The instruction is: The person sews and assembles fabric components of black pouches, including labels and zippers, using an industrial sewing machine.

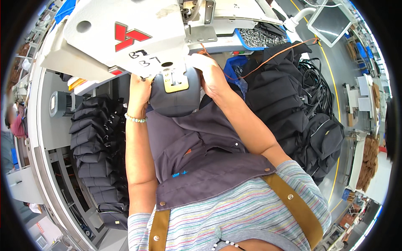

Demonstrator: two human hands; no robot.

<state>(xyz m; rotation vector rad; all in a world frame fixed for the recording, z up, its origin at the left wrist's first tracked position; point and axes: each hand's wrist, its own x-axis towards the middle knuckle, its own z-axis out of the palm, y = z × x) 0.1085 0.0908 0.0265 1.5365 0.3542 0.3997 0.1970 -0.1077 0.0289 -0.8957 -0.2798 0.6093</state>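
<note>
My left hand (140, 85) grips the left side of a rounded dark grey fabric piece (176, 100) under the head of a white industrial sewing machine (125, 29). On the right side of the same piece my right hand (209, 73) presses the fabric, its fingers partly hidden by the machine. A brass-coloured metal plate (175, 81) sits on top of the fabric between both hands. An orange thread (268, 58) runs from near my right hand toward the upper right.
A stack of folded dark fabric pieces (94, 146) lies to the left. Black bags and straps (301, 121) are piled on the right. A blue tray with metal parts (261, 37) and a tilted screen (331, 23) stand at the upper right.
</note>
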